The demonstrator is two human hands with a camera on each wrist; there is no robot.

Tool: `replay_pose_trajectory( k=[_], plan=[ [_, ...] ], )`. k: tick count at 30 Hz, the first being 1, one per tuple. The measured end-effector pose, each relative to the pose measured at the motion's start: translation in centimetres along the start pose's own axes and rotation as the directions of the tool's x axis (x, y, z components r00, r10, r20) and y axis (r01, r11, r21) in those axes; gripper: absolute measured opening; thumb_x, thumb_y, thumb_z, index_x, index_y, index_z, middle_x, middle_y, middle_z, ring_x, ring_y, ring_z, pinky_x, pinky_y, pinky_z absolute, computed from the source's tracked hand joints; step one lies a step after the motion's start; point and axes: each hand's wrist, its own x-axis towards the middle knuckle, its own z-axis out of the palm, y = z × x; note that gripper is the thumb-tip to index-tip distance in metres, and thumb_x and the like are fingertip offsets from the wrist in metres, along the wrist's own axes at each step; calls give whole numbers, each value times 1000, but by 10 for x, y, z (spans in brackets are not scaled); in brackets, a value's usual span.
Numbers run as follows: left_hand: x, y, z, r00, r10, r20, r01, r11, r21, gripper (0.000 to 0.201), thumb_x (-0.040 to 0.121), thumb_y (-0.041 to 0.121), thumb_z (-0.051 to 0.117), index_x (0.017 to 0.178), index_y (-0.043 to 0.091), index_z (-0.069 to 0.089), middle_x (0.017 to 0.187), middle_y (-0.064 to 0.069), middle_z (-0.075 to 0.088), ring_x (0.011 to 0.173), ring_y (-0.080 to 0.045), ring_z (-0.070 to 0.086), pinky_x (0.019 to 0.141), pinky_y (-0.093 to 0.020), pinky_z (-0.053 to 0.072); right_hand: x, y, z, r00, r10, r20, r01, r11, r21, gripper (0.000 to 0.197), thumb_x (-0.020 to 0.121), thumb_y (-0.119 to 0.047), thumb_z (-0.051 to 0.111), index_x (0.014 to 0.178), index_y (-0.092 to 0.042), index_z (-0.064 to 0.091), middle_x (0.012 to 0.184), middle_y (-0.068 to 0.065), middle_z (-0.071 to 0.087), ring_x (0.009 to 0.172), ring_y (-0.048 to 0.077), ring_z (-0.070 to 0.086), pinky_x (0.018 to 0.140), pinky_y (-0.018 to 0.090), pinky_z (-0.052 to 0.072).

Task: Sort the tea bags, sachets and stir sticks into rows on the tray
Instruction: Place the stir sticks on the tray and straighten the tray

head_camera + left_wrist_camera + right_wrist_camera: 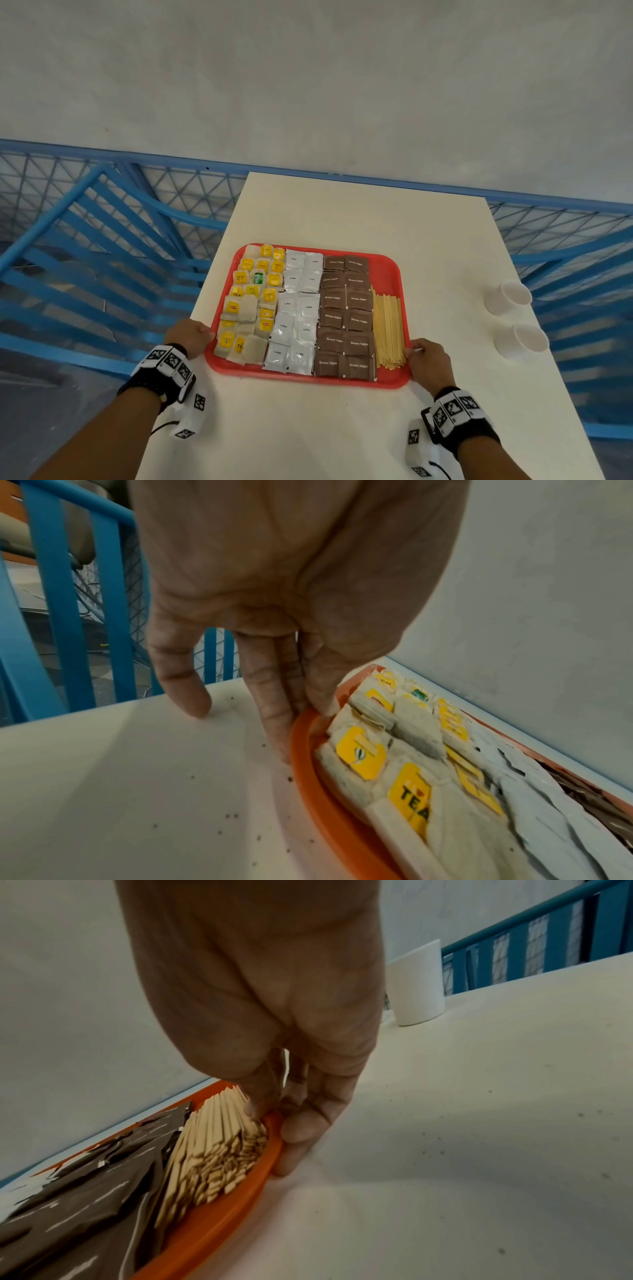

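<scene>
A red tray (387, 265) lies on the white table and holds four sorted columns: tea bags (253, 301) with yellow tags at the left, white coffee sachets (298, 315), brown sugar sachets (346, 318), and wooden stir sticks (388, 329) at the right. My left hand (190, 337) pinches the tray's left rim (329, 804), thumb on top beside the tea bags (411, 750), fingers underneath. My right hand (428, 356) pinches the right rim (219, 1223), its thumb touching the stir sticks (212, 1145).
Two white paper cups (508, 298) (520, 341) stand near the table's right edge. Blue slatted chairs (85, 257) and a blue mesh railing surround the table (342, 428). Small dark specks dot the tabletop beside the tray.
</scene>
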Motion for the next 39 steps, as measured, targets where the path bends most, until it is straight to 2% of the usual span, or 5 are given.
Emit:
replay_pose_trajectory(
  k=[12,18,29,33,39],
  plan=[
    [-8,-4,1,1000,25,-15,-26,999,-28,29,101,29,56,111,9,74,117,-11,69,112,-29,61,97,-35,45,-17,-5,-5,999,31,16,-32,999,42,20,89,-6,54,89,-18,71,83,4,72,78,24,68,76,31,56],
    [-25,3,-9,963,147,-224,-174,979,-109,22,101,20,52,88,11,67,87,-12,69,80,-27,59,79,-37,47,-46,7,-20,991,107,-83,-96,988,123,19,92,-12,59,77,-9,71,68,3,72,54,15,65,60,24,54],
    [-103,227,59,660,751,26,-727,647,-229,49,95,29,63,54,19,39,50,5,37,46,-5,31,51,-20,28,-58,60,-98,900,245,-361,-111,929,353,25,92,-28,68,77,-7,69,68,4,71,62,16,65,65,28,52],
    [-105,297,104,637,763,111,-733,644,-217,49,93,35,65,53,21,39,49,9,38,45,-5,35,50,-22,29,-35,92,-125,876,280,-393,-108,908,405,12,89,-25,70,81,-17,67,74,2,71,71,21,69,78,44,59],
    [-85,372,166,622,751,224,-745,655,-128,41,94,36,64,62,16,49,58,3,51,55,-12,44,53,-26,32,11,120,-152,935,188,-300,-77,936,344,46,80,-28,81,118,-24,55,106,-2,60,84,17,65,75,27,49]
  ],
)
